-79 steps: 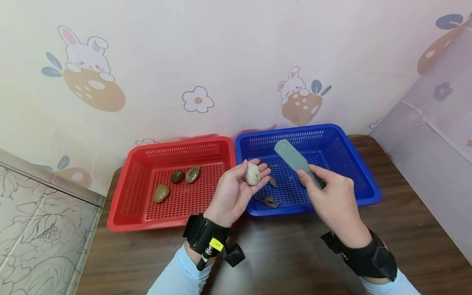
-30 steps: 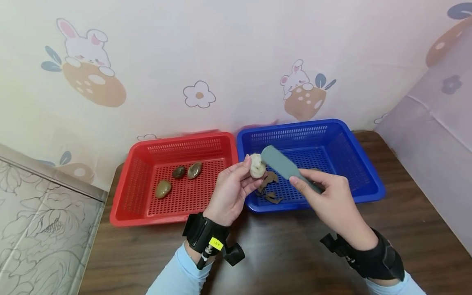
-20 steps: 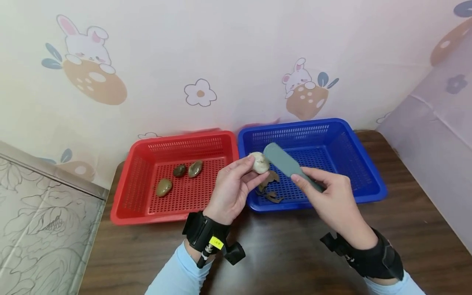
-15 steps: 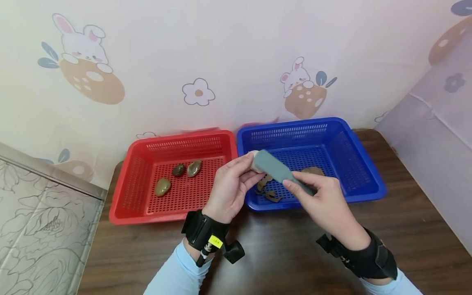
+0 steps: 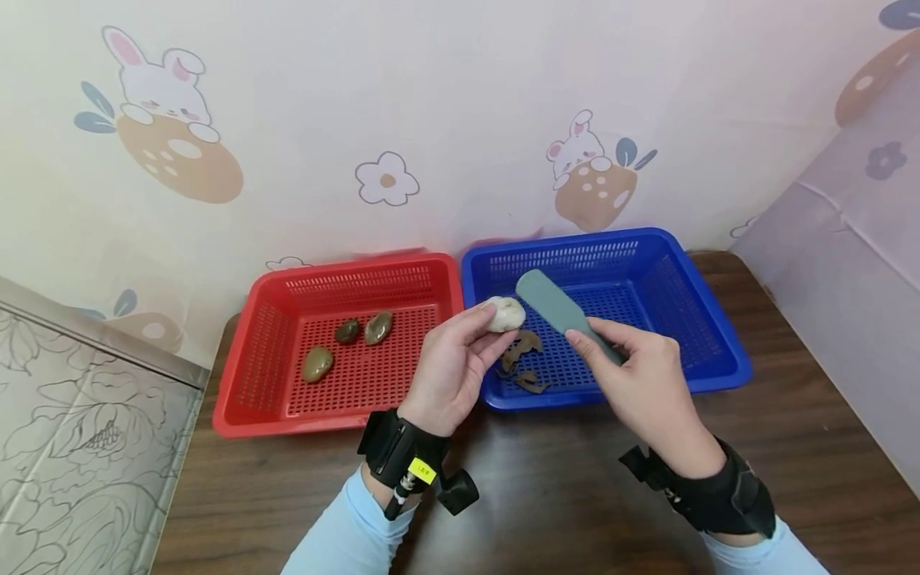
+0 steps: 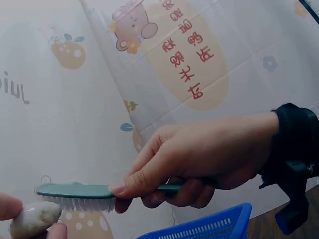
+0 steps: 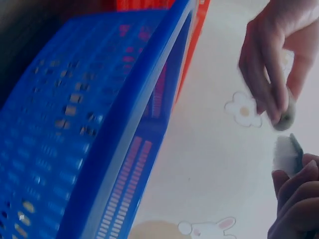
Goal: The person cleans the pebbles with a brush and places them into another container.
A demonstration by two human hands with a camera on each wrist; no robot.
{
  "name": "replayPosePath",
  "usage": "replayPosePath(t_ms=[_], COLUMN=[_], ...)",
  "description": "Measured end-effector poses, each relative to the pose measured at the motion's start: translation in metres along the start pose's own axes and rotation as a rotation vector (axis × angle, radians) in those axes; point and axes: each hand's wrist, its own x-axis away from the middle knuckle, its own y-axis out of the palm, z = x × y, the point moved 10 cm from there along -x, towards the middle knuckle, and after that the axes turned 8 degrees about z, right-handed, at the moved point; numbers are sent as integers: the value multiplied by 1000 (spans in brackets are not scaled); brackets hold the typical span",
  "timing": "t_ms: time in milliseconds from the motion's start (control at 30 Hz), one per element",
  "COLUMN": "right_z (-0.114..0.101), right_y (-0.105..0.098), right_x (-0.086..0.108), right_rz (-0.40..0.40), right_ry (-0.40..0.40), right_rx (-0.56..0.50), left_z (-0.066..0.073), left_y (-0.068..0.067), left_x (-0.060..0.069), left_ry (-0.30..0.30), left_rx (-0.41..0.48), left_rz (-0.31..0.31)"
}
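Between thumb and fingers, my left hand (image 5: 453, 363) pinches a pale, smooth stone (image 5: 507, 314) with darker smudges, held above the blue basket's near left corner. My right hand (image 5: 647, 383) grips a grey-green scrubbing brush (image 5: 552, 302) by its handle. White bristles (image 6: 82, 204) face down in the left wrist view, their end close to the stone (image 6: 37, 218). In the right wrist view the brush and the stone (image 7: 286, 117) appear slightly apart. Brown, leaf-like scraps (image 5: 523, 345) lie in the blue basket (image 5: 726, 359) below.
On the left stands a red basket (image 5: 233, 383) holding wet stones: an olive one (image 5: 318, 364), a dark one (image 5: 348, 331) and a brown one (image 5: 378, 327). Both baskets sit on a dark wooden table (image 5: 546, 487), against a patterned wall covering (image 5: 460, 96).
The stone moved from my open left palm into a fingertip pinch and was turned. The brush swept over the stone, hiding part of it, then drew back up and right.
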Motion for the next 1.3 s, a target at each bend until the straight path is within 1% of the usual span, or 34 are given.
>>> replayPosePath(t_ms=[67, 133, 167, 233, 300, 400, 500, 567, 633, 800, 900, 1000, 1100, 1200, 1300], right_z=[-1, -2, -2, -3, -1, 3, 4, 3, 0, -4, -6, -9, -9, -7, -2], right_y=[0, 3, 5, 7, 5, -1, -1, 4, 7, 11, 11, 10, 10, 10, 8], right_x=[-1, 2, 3, 3, 1, -3, -2, 0, 1, -2, -3, -4, -4, -5, -7], right_rz=[1, -34, -52, -65, -44, 14, 8, -17, -35, -37, -38, -35, -34, -32, -14], right_ry=[-1, -12, -18, -23, -15, 7, 13, 5, -8, -22, -26, -31, -29, -22, -11], right_rx=[-12, -30, -41, -49, -29, -3, -22, -59, -90, -120, -128, -133, -121, -104, -74], left_z=[1, 1, 2, 1, 0, 0, 3, 4, 2, -8, -10, -11, -11, -9, -6], left_y=[-2, -1, -1, 2, 3, 4, 4, 5, 6, 12, 15, 18, 19, 18, 17], left_x=[-1, -2, -2, -2, -2, -1, -1, -1, 0, 3, 3, 4, 5, 4, 2], left_ry=[8, 20, 24, 19, 1, -13, 6, 12, -7, -85, -98, -112, -121, -105, -86], left_rx=[-27, -41, -34, 4, 49, 103, 120, 111, 81, -10, -49, -54, -37, -49, -61], left_rz=[15, 14, 8, -8, -20, -14, -13, -25, -46, -109, -143, -167, -188, -194, -194])
